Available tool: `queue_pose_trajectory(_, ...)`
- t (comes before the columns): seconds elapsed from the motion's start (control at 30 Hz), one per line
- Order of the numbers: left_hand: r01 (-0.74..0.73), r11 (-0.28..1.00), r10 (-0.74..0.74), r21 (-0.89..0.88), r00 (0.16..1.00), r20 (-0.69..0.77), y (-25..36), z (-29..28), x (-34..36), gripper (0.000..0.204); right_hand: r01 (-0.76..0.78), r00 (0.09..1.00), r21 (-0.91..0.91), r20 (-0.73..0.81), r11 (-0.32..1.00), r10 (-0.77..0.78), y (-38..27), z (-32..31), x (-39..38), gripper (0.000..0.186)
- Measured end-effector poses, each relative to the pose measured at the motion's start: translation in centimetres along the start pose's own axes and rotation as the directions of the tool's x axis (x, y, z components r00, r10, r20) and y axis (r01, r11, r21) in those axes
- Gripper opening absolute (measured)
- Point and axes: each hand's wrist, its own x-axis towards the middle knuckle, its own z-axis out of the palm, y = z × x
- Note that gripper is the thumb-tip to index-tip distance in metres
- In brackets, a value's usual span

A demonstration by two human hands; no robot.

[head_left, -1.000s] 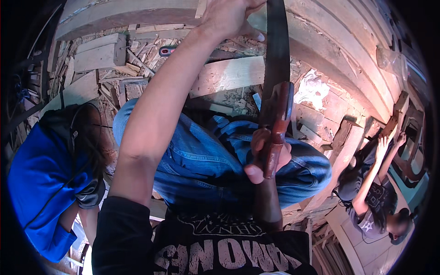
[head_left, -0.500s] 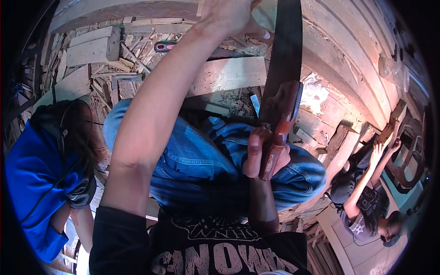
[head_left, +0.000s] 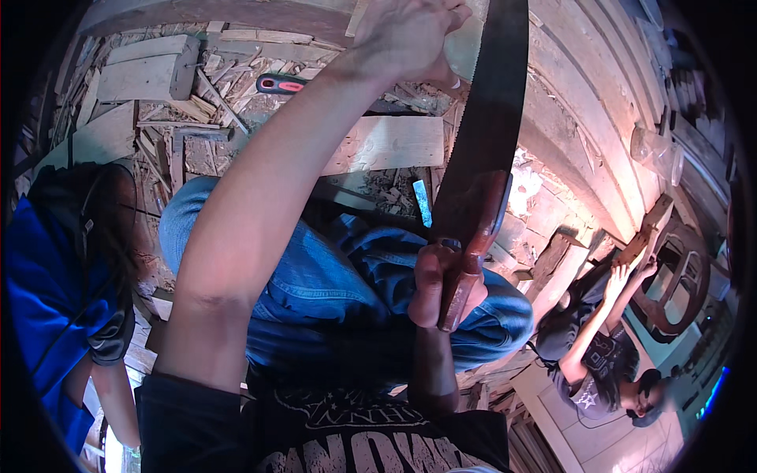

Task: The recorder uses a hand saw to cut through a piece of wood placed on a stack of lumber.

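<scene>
Place: a wooden workshop floor (head_left: 189, 150) covered with offcuts, chips and short boards; curved long timbers (head_left: 583, 118) run along the right side.
Person: sits or crouches over the work, knees in blue jeans (head_left: 331, 276) in the middle of the view.
Saw: a hand saw (head_left: 481, 150) with a dark blade stands almost upright, from the wooden handle near the right knee to the top edge of the view.
Right hand: the right hand (head_left: 441, 288) is closed firmly around the saw handle, fingers wrapped about it.
Left hand: the left hand (head_left: 414, 39) is stretched forward and up, clenched on a pale piece of wood (head_left: 461, 47) at the top edge, just beside the blade. What exactly it grips is partly hidden.
Board: a pale flat board (head_left: 386, 142) lies on the floor behind the left forearm.
Small tools: a tool with a red and black handle (head_left: 280, 83) lies among the chips near the top left; a small blue object (head_left: 423, 203) is near the blade.
Others: a person in blue (head_left: 47, 292) at the left edge; another person (head_left: 599, 347) at the lower right, arms raised to a wooden piece.
Risk: the left hand's fingers are very near the blade, so in my judgement a slip or jump of the saw could cut them. If the held piece is loose, the blade may bind.
</scene>
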Motion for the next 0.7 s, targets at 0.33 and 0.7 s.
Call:
queue_pose_trajectory(0.33, 0.062, 0.995, -0.061, -0.072, 0.998, 0.018, 0.3, -0.7, -0.1, 0.065, -0.026, 0.998, -0.044, 0.051, 0.999, 0.029, -1.2, -0.7, 0.8, 0.007)
queue_pose_trajectory(0.7, 0.057, 0.995, -0.054, -0.085, 0.998, 0.038, 0.4, -1.5, -0.2, 0.062, 0.054, 0.997, -0.145, 0.054, 0.988, -0.047, -1.6, -0.3, 0.9, 0.006)
